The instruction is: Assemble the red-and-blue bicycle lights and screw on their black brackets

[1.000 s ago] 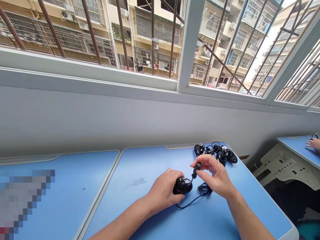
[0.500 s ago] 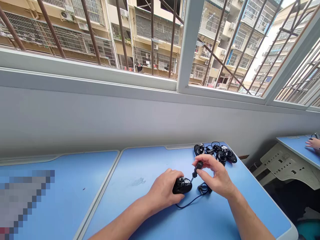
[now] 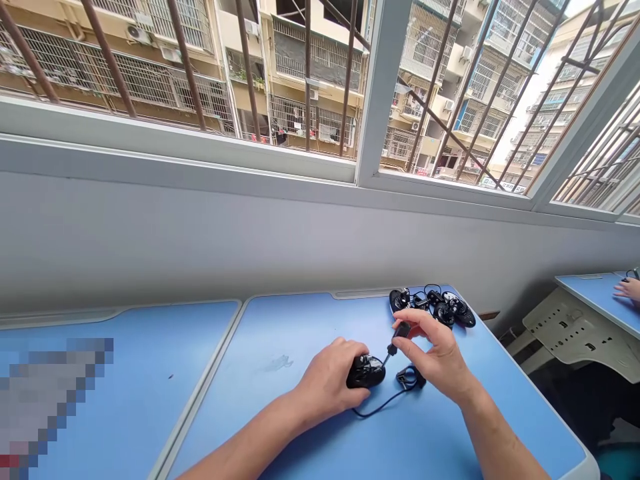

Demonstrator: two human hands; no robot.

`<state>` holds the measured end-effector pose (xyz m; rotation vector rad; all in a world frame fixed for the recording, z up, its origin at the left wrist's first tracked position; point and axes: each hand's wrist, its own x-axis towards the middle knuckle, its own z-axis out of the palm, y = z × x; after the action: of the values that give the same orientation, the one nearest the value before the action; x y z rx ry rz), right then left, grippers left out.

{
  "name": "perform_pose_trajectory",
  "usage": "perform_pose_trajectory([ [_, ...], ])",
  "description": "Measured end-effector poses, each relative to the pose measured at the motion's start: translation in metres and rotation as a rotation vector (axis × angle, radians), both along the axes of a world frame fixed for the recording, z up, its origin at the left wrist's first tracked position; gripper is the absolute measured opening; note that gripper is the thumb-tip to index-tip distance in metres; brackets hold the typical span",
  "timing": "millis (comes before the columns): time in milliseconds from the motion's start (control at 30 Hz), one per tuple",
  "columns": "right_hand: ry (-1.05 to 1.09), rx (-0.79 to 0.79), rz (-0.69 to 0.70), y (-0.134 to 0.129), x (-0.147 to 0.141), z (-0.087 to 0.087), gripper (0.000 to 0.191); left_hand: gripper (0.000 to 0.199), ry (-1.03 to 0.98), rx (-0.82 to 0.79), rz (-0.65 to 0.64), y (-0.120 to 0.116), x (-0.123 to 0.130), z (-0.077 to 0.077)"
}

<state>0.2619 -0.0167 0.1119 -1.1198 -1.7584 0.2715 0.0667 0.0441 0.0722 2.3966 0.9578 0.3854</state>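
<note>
- Across the top: a white window frame (image 3: 370,100) with rust-brown security bars (image 3: 187,60) looks out on barred apartment blocks (image 3: 300,80), with a grey wall (image 3: 200,247) beneath the sill.
- Far left: a pixelated patch (image 3: 50,400) covers part of a blue desk (image 3: 165,360), and whatever lies under it cannot be made out.
- Centre left: the person's left hand (image 3: 330,377) sits on a glossy black wired mouse (image 3: 366,372), palm down over its back with the fingers curved around the far side. The mouse rests on a second blue desk (image 3: 250,413), and the hand hides much of its shell.
- Centre: a thin black cord (image 3: 386,361) rises from the front of the mouse to a small black plug (image 3: 401,331).
- Centre right: the person's right hand (image 3: 435,357) pinches that plug between thumb and forefinger, the other fingers curled alongside. The fingers partly block the plug, so its exact shape is hard to read.
- Below the right hand: a looped black cable (image 3: 410,378) with a small dark clip (image 3: 406,379) lies on the desk, its end trailing under the palm out of sight.
- Rear right: a tangled heap of black mice and cords (image 3: 434,305) sits at the desk's far edge, too knotted to count.
- Far right: a co-worker's hand (image 3: 629,289) rests on a third blue desk (image 3: 595,297), cut off by the frame, above a beige perforated panel (image 3: 570,330).
</note>
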Motion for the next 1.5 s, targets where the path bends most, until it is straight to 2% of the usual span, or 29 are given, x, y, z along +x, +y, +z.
perform_pose_trajectory([
  [100,0.066,-0.136,0.06,-0.004,0.001,0.006,0.027,0.031,-0.006,0.0,-0.008,0.0,-0.001,-0.001],
  [167,0.049,-0.149,0.044,-0.004,-0.001,0.007,0.022,0.033,-0.011,-0.002,-0.009,0.001,-0.001,-0.002],
  [333,-0.096,0.119,-0.068,0.002,-0.007,-0.002,0.018,0.03,-0.009,0.013,-0.008,0.0,0.0,-0.001],
  [400,-0.112,0.15,-0.093,0.003,-0.007,-0.004,0.017,0.029,-0.004,0.016,-0.009,0.0,0.0,0.0],
  [500,-0.099,0.083,-0.078,0.001,-0.002,-0.002,0.017,0.03,0.01,0.005,-0.008,-0.001,0.0,0.002],
  [633,-0.024,-0.071,0.022,-0.004,0.005,0.006,0.029,0.029,0.01,-0.002,-0.007,0.0,0.0,0.003],
  [700,-0.013,-0.114,0.049,-0.005,0.004,0.008,0.028,0.03,0.005,0.0,-0.007,0.0,0.0,0.002],
  [967,-0.133,0.08,-0.072,-0.001,-0.002,0.002,0.012,0.03,0.01,0.013,-0.006,0.001,0.0,0.001],
  [1033,-0.121,0.063,-0.059,-0.003,0.001,0.004,0.013,0.03,0.008,0.007,-0.007,0.001,0.0,0.001],
  [1167,-0.062,-0.031,0.039,-0.007,0.008,0.01,0.029,0.03,0.009,-0.003,-0.006,0.0,0.0,0.002],
  [1333,-0.047,-0.133,0.078,-0.009,0.003,0.012,0.027,0.03,0.011,0.003,-0.008,-0.001,0.0,0.003],
  [1400,-0.074,-0.098,0.048,-0.008,-0.001,0.009,0.026,0.031,0.005,0.005,-0.011,-0.001,0.0,0.002],
  [1500,-0.139,0.05,0.0,-0.004,-0.006,0.003,0.022,0.03,-0.001,0.006,-0.002,-0.001,0.0,0.001],
])
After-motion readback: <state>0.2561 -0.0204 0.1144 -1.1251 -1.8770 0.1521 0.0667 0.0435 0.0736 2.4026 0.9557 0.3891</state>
